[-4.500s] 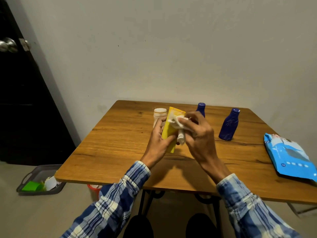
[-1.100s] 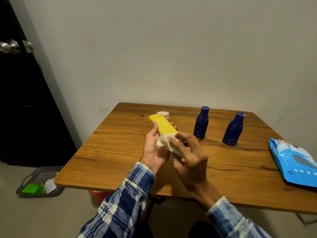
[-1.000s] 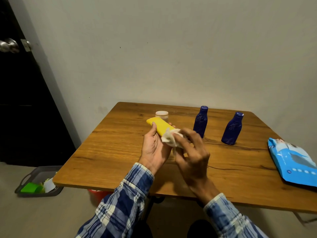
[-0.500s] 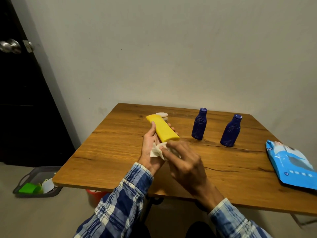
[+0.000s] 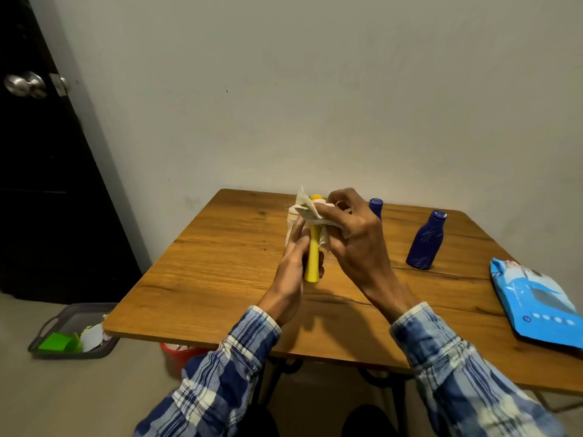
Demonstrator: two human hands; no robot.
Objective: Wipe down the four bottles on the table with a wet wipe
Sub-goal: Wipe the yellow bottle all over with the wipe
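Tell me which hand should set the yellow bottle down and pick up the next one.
Left. The left hand already grips the yellow bottle by its lower body, so it can likely swap bottles. The right hand is occupied pressing the wet wipe around the bottle's top and should keep the wipe.

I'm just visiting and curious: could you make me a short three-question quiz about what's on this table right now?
1. True or false: the left hand holds the yellow bottle.
2. What does the right hand press on that bottle? A sponge, B wet wipe, C brush.
3. Where does the blue wipes pack lie on the table?

Key: 1 true; 2 B; 3 at the right edge, lying flat.
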